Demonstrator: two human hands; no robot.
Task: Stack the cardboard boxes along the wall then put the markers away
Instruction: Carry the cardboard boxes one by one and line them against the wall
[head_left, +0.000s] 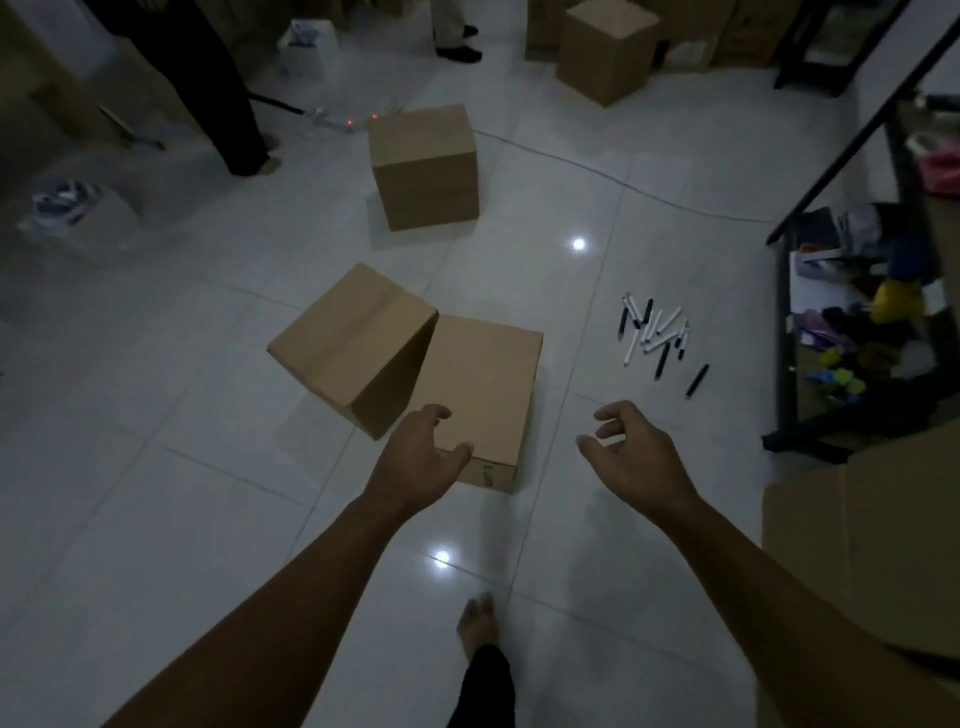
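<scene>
As we looked down from head height onto a dim, glossy white tiled floor, both our bare arms reached forward with nothing held. Our left hand hovered over the near edge of the flat box, fingers loosely spread and bent, perhaps just brushing the cardboard; we could not tell whether it touched. Our right hand hung open beyond that box's right side, over bare tile, fingers relaxed. The flat box lay on the floor just ahead of us, and a tilted box leaned against its left side with one edge resting on it. A third, upright box stood further off, well apart from the pair, and more cartons sat at the far side of the room. The markers, a loose scatter of black and white pens, lay on the tile to the right of the flat box, near a dark shelving frame. We judged the boxes stiff, dry and probably light or empty, since one rested tipped on an edge, though nothing showed what was inside. Their plain faces offered no handles, so a palm on each opposite side seemed the sound hold. The markers looked small, smooth and likely to roll, best gathered in bunches.
</scene>
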